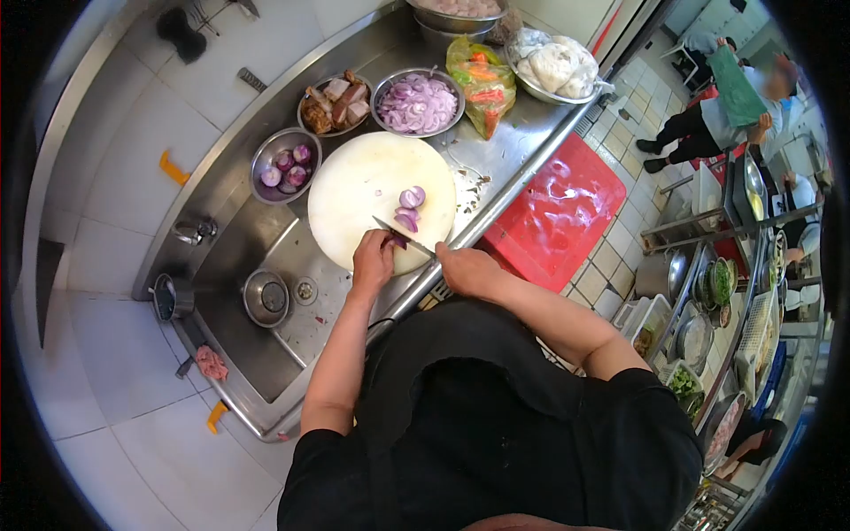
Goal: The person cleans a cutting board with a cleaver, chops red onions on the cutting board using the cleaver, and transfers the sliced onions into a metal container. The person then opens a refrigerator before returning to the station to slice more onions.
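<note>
A round white cutting board lies over the edge of the sink. My right hand is closed around the handle of a knife, whose blade points left across the board. The curled fingers of my left hand press on a piece of red onion beside the blade. Just beyond the knife sit cut red onion pieces. Behind the board stand a bowl of sliced red onion, a bowl of whole peeled onions and a bowl of brown meat chunks.
A steel sink with a small bowl is at left. Bagged vegetables and a bowl with a white bag stand at the counter's far end. A red lid-like slab lies right. Another person holds green cloth near loaded shelves.
</note>
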`<state>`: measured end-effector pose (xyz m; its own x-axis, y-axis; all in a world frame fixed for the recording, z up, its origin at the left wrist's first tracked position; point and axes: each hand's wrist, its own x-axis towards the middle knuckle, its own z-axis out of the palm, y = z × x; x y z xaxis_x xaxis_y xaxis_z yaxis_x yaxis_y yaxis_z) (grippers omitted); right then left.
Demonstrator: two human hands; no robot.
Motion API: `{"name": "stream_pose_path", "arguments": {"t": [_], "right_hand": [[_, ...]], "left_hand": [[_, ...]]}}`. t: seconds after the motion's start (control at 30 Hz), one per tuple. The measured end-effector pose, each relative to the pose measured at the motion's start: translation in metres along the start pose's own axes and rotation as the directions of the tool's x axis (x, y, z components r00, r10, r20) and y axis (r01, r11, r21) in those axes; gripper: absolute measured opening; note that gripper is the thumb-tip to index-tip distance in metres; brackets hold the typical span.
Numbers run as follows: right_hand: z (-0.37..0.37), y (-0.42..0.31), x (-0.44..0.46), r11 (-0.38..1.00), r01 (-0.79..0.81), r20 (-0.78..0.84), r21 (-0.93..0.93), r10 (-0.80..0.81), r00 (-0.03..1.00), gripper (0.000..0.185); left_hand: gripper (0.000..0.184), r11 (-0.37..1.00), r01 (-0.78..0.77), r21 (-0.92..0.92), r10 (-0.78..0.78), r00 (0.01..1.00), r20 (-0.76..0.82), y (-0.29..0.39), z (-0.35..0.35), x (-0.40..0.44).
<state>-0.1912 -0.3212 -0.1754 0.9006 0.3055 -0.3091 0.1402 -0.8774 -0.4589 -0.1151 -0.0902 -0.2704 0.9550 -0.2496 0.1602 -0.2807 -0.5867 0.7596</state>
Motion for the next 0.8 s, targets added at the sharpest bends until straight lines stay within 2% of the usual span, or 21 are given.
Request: {"name": "stream_pose_path", "arguments": {"t": [0.33, 0.4, 0.5, 0.53, 0.6, 0.67, 0.8], "right_hand": [[-0.004, -0.002, 0.003, 0.999, -0.021, 0.040, -0.028, 0.022, 0.999, 0.026], [-0.002, -0.007, -0.002, 1.000, -0.006, -0.036, -0.003, 0.006, 0.999, 0.026], [0.020, 0.018, 0.005, 0.998, 0.064, -0.047, 0.026, -0.063, 0.997, 0.026], [0.003, 0.008, 0.004, 0.997, 0.068, -0.049, 0.020, -0.067, 0.997, 0.026], [-0.017, -0.014, -0.003, 0.999, -0.054, 0.060, 0.002, 0.053, 0.997, 0.026], [0.001, -0.003, 0.000, 0.998, -0.059, 0.067, 0.009, 0.058, 0.996, 0.026], [-0.012, -0.007, 0.001, 0.998, -0.070, 0.066, -0.001, 0.070, 0.995, 0.026]], "left_hand": [[0.012, 0.999, -0.035, 0.023, 0.036, 0.999, -0.032, -0.005, -0.001, -0.002], [0.012, 1.000, -0.018, 0.002, 0.018, 0.999, -0.027, -0.006, 0.000, -0.004], [0.012, 1.000, -0.007, -0.002, 0.007, 0.999, -0.034, -0.005, 0.000, -0.001], [0.012, 1.000, -0.026, 0.001, 0.026, 0.998, -0.049, -0.006, 0.002, 0.000], [0.012, 0.999, -0.034, 0.008, 0.035, 0.998, -0.049, -0.011, 0.001, -0.005], [0.012, 0.999, -0.054, -0.001, 0.054, 0.997, -0.051, -0.010, 0.001, -0.004], [0.012, 0.998, -0.069, -0.008, 0.069, 0.996, -0.057, -0.016, 0.003, -0.004]]}}
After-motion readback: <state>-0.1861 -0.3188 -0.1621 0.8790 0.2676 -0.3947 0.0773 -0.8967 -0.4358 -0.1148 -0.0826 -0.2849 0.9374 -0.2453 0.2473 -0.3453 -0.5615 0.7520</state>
